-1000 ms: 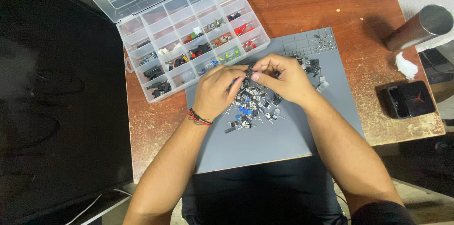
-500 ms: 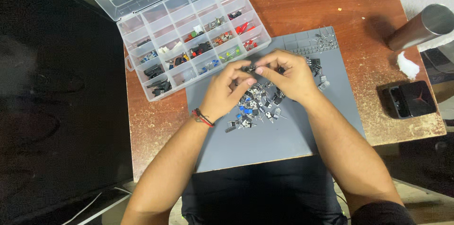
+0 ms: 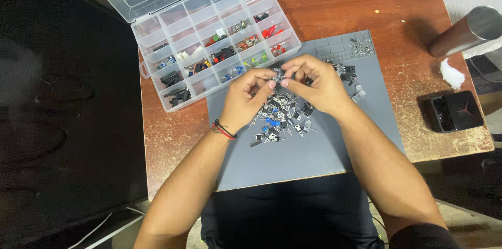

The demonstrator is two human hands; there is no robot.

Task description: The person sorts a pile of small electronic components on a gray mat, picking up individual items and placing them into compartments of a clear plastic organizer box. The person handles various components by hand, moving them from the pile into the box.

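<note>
Sorting partway: left hand (image 3: 244, 97) and right hand (image 3: 315, 84) pinch one small dark component (image 3: 277, 75) above the mat's (image 3: 293, 157) sizeable unsorted pile (image 3: 280, 118); organizer box (image 3: 212, 45) far left, several compartments filled.

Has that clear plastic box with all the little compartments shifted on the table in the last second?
No. The clear compartment box keeps the same spot against the grey mat beside it; its corner sits equally close to the mat's top edge.
</note>
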